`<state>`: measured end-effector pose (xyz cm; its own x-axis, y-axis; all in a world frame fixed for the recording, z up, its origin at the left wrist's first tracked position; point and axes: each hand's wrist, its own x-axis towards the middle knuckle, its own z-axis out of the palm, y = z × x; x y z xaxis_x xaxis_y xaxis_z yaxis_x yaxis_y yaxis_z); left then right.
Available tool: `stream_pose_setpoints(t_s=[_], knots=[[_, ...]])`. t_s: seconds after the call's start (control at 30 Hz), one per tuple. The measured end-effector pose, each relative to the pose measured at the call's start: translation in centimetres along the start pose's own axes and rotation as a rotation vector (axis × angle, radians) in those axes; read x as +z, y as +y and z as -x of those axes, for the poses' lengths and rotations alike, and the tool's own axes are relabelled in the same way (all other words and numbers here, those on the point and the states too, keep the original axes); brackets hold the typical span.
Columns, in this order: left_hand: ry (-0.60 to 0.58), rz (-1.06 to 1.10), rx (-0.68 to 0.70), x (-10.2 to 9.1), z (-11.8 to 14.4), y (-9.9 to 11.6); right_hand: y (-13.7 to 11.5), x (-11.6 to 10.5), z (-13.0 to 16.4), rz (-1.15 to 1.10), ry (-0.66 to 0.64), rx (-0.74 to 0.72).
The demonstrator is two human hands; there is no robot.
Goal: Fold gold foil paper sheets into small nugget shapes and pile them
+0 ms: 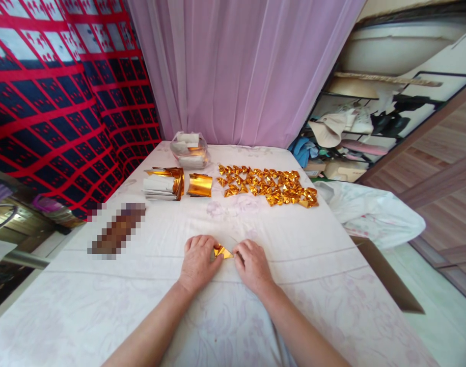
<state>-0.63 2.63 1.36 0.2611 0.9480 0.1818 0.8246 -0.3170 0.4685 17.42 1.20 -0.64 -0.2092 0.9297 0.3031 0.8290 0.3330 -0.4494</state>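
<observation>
Gold foil (223,252) — long axis crosswise, point rightward — left grip (199,259), right grip (254,262) pinching it.

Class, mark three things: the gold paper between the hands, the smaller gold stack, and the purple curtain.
Gold paper (223,252): head view, on its shiny face.
Smaller gold stack (200,185): head view, on its gold surface.
Purple curtain (228,71): head view, middle folds.

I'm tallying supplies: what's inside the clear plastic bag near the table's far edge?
Through the plastic bag, whitish pieces and some gold sheeting show; whatever lies deeper is covered.
</observation>
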Motion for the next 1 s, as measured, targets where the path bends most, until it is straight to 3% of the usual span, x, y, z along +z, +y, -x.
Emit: stream_pose_setpoints(t_s=[0.33, 0.6, 1.0], knots=[[0.001, 0.022, -0.018, -0.1, 0.0, 0.1, -0.1, 0.5, 0.0, 0.011, 0.055, -0.008], [-0.096, 0.085, -0.024, -0.4, -0.3, -0.7, 0.5, 0.9, -0.1, -0.016, 0.027, -0.001], [-0.018, 0.094, 0.019, -0.2, 0.3, -0.6, 0.6, 1.2, 0.3, -0.009, 0.056, -0.06]])
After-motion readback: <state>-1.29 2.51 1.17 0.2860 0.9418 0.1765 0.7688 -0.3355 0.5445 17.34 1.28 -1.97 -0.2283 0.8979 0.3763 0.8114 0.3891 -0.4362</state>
